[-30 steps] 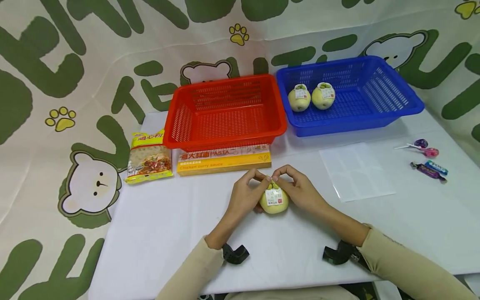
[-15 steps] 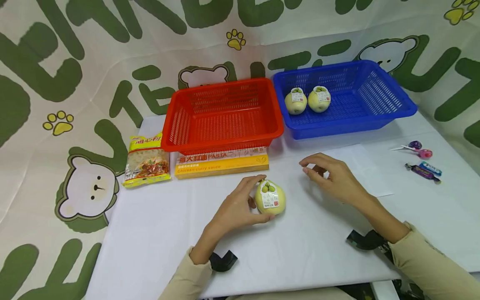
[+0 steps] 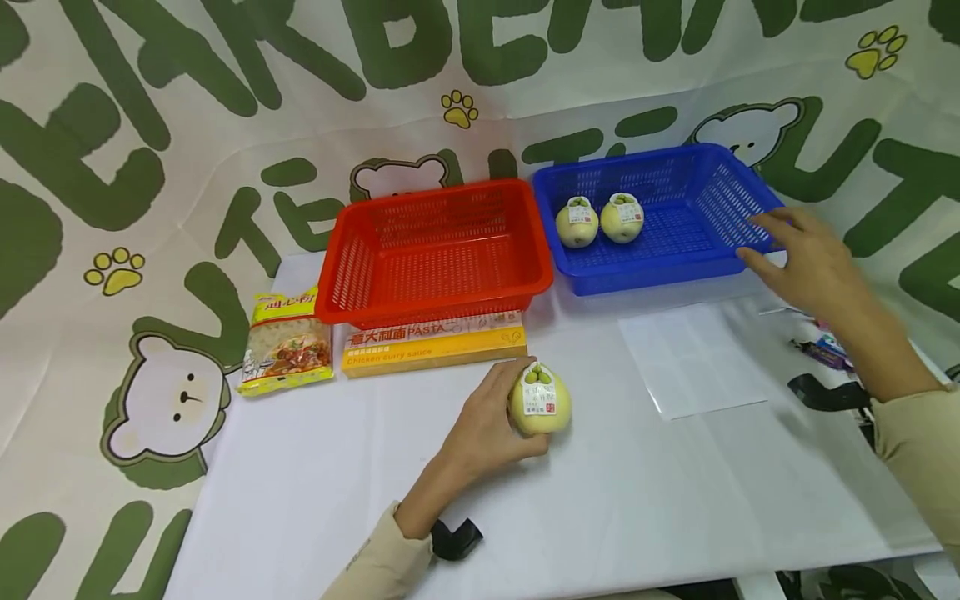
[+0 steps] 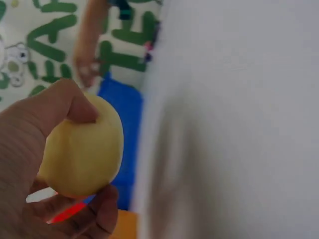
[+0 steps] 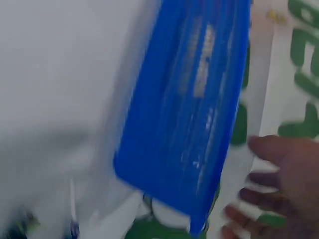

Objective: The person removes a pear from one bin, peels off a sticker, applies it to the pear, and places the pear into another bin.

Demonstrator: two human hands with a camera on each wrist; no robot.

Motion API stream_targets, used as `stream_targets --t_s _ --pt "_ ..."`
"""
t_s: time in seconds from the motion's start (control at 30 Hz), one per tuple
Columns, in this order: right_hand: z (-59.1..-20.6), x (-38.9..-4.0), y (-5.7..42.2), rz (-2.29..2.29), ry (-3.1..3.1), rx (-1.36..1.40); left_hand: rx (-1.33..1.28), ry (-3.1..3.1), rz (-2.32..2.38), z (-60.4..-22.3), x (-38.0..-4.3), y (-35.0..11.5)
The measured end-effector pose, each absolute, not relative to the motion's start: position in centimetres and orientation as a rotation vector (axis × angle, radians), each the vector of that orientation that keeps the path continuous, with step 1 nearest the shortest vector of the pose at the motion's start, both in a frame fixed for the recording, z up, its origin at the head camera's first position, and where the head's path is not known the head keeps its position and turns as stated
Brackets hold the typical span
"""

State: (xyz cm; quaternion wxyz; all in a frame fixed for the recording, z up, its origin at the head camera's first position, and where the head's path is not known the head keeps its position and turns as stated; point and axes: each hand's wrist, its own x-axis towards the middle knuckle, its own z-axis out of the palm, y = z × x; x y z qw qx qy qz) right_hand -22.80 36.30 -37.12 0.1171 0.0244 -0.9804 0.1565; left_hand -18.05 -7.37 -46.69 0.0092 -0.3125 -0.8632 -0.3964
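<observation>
In the head view my left hand [image 3: 476, 433] holds a pale yellow pear [image 3: 551, 423] with a white label, its thumb and fingers curled round the fruit's left side. The left wrist view shows the thumb across the pear [image 4: 84, 154] and the fingers beneath it. My right hand [image 3: 813, 267] holds nothing and is raised at the right end of the blue basket [image 3: 652, 277], overlapping its corner. Its fingers are spread and loosely bent beside the basket in the right wrist view. Two more labelled pears [image 3: 577, 233] sit in that basket's left end.
A red basket [image 3: 442, 310] stands left of the blue one, behind a yellow pasta box [image 3: 435, 354]. Left of the box lies a noodle packet [image 3: 287, 346]. A clear plastic sheet [image 3: 693, 362] lies at right, with wrapped candies [image 3: 825, 354] partly behind the right arm.
Both hands were at the pear's top; then the right hand let go and moved right and up to the blue basket's far end. My left hand kept the pear, shifting its grip.
</observation>
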Motion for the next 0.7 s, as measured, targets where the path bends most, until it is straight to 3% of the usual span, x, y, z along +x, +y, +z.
stream_targets --t_s 0.13,0.33,0.53,0.7 --pt "-36.8 -23.7 40.0 0.428 -3.069 -0.090 -0.966 -2.641 -1.314 -44.2 -19.1 -6.7" --pt "-36.9 -24.1 41.4 0.556 -3.099 -0.229 -1.044 -2.495 -1.355 -38.9 -22.3 -4.4" --pt "-36.7 -24.7 41.1 0.607 -3.058 -0.258 -1.104 -2.430 -1.380 -33.9 -27.5 -0.4" --pt "-37.0 -24.4 41.4 0.641 -3.051 -0.269 -1.012 -2.609 -1.333 -31.5 -33.1 5.6"
